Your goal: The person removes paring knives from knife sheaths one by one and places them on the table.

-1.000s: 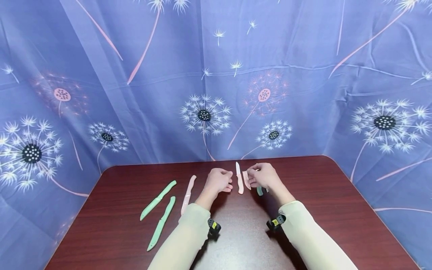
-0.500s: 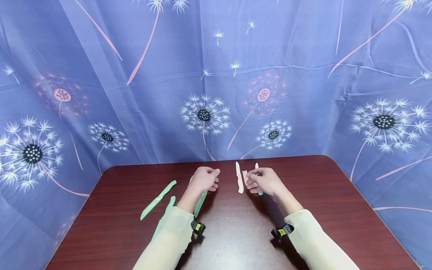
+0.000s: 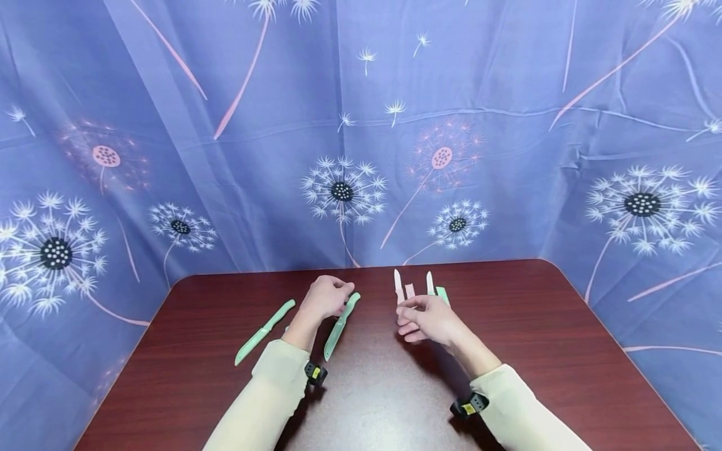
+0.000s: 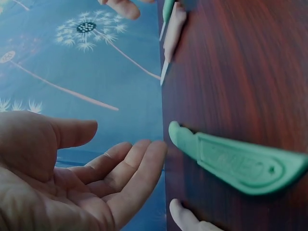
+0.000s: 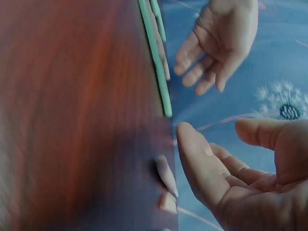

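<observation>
My left hand point(image 3: 326, 297) hovers with bent, spread fingers and nothing in its palm. Just right of it lies a green sheathed knife point(image 3: 341, 327), seen large in the left wrist view. A pink knife handle point(image 4: 190, 217) shows at the bottom of that view; from the head my left arm hides it. My right hand point(image 3: 430, 319), fingers loosely bent and holding nothing, hangs over a bare-bladed pink knife point(image 3: 398, 285) and its pink sheath point(image 3: 410, 290). Beyond it are a green knife's white blade point(image 3: 430, 282) and a green sheath point(image 3: 443, 295); the hand covers their near ends.
Another green sheathed knife point(image 3: 264, 332) lies at the left of the dark red wooden table point(image 3: 524, 313). A further green knife is almost wholly under my left forearm point(image 3: 265, 382). A blue dandelion-print curtain point(image 3: 271, 188) closes off the table's back and sides.
My left hand has moved left, uncovering the green sheathed knife beside it. My right hand has shifted slightly nearer and to the left, baring the green knife's blade and the green sheath.
</observation>
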`<state>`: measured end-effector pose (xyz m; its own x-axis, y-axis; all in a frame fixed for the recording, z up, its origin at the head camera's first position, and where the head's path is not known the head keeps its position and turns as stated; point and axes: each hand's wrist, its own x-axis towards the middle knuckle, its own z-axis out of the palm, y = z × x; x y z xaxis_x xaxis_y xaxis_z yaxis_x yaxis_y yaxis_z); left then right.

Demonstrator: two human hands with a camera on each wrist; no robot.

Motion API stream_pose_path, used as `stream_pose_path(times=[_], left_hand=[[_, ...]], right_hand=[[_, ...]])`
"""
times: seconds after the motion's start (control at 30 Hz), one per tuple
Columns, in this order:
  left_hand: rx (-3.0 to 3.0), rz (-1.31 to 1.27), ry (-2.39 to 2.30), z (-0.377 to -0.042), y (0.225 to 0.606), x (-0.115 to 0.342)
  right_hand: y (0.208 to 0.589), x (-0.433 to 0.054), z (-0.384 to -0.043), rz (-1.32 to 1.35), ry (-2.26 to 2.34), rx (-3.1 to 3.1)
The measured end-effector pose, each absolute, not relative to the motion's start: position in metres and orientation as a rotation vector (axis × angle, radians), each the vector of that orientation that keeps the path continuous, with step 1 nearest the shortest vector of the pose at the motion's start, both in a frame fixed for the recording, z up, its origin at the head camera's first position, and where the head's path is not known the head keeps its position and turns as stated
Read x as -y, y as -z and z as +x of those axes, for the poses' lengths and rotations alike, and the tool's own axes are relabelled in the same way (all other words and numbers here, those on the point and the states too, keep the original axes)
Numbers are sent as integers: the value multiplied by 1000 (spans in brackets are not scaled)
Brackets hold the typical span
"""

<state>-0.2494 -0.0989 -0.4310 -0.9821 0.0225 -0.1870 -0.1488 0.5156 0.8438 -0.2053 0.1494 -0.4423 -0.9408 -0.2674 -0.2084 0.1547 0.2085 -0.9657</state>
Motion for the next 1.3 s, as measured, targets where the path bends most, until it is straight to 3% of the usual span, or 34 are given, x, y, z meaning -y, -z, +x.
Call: stream_pose_path(times=[0.53,1.3], left_hand=[[-2879,-85,-890,-274,445,90],[-2922,-49,-610,-288,455,69]], right_hand=[[451,-108,-182,-206,1713,-2099],[457,-89,-176,-197,1761,-1998]])
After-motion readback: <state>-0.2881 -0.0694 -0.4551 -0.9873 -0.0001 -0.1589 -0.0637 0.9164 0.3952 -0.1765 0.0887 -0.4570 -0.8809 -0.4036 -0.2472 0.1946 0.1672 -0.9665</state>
